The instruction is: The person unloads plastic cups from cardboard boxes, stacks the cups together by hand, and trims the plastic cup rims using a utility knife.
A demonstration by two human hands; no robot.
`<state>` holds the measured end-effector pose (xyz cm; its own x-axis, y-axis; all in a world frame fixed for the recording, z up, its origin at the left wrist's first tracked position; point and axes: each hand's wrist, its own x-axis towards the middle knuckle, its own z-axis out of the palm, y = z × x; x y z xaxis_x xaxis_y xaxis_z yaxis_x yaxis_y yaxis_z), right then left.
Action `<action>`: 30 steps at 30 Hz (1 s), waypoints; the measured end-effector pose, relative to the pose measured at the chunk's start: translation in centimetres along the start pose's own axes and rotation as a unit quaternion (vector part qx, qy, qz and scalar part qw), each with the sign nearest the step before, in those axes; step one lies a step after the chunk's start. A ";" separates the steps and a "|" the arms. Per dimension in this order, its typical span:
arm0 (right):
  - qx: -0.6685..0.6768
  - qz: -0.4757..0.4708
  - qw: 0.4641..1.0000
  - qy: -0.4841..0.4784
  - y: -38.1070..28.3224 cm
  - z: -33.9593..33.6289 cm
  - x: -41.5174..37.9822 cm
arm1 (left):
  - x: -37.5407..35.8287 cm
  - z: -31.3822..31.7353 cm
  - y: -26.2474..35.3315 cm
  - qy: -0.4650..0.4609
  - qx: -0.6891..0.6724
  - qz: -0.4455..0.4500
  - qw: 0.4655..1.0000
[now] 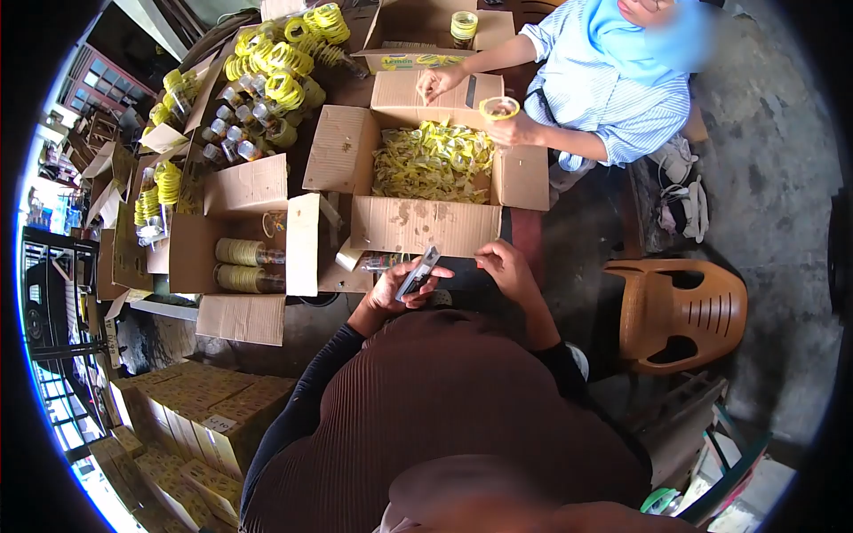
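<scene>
My left hand (397,286) is wrapped round a grey, flat device (418,274) that looks like a stapler or phone, held tilted at the box's near side. To its right, my right hand (505,266) is raised with its fingers bent together; whether anything small is between them is hidden. Just beyond both hands stands an open cardboard box (425,224), with many small yellow-and-clear packets (433,162) inside. Under its near flap, a clear packet (382,262) lies by my left hand.
Across the box, a co-worker (613,98) holds a yellow-rimmed cup (499,108). Yellow-lidded jars (284,75) pile up at the back left. An open box (191,253) holds stacked lids. An orange chair (689,315) stands right; cartons (200,404) stand lower left.
</scene>
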<state>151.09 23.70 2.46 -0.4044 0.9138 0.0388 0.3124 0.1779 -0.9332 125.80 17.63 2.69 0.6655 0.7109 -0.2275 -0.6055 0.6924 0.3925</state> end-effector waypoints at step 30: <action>0.391 0.251 0.881 -0.091 2.3 3.0 -2.7 | 0.8 4.1 1.4 0.077 0.374 -0.130 0.915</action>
<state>150.28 20.55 -0.85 -0.5367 0.7198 -0.4402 -0.1675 -0.6022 -0.7806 127.28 18.71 6.71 0.6408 0.5828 -0.4997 0.0715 0.6027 0.7947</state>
